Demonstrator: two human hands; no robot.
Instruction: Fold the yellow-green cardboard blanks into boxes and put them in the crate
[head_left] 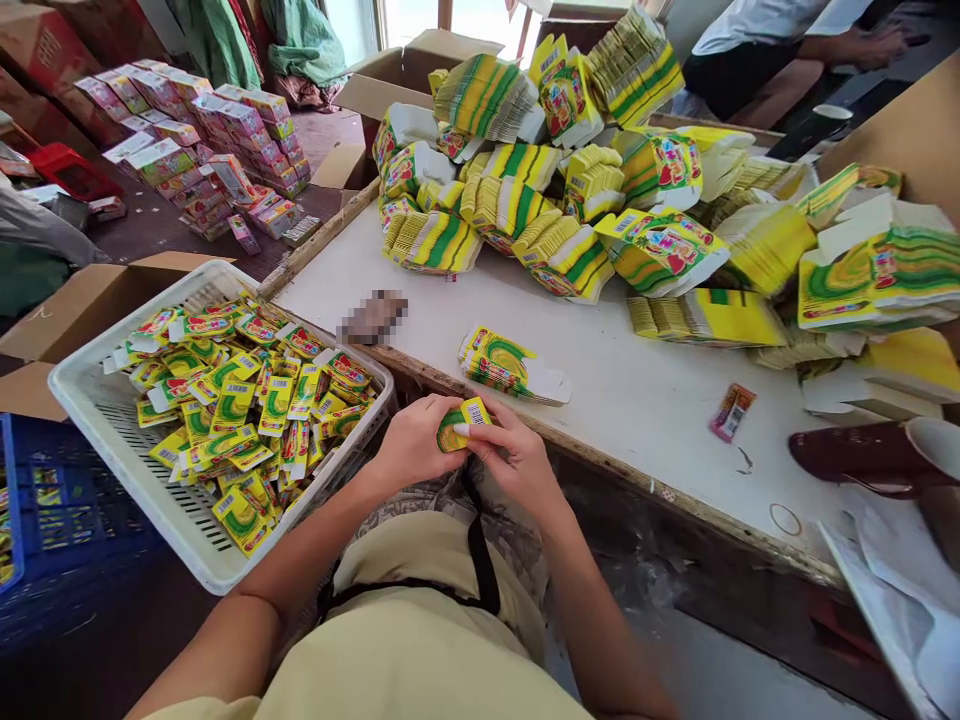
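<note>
Between my two hands, above my lap and just in front of the table edge, is a small yellow and green box (452,432). My left hand (416,440) grips its left side, with the fingers partly hidden behind it. The fingers of my right hand (517,455) pinch its right end. A short stack of flat yellow cartons (504,362) lies on the table just beyond my hands. To my left, a white plastic basket (217,578) holds several small yellow boxes (238,400) in a loose heap.
Bundles of flat cartons (525,200) are piled along the back of the white table (637,400). A dark red mug (862,455) lies at the right, near a small packet (733,412). A blue crate (75,520) stands at the far left. A person (765,60) sits across the table.
</note>
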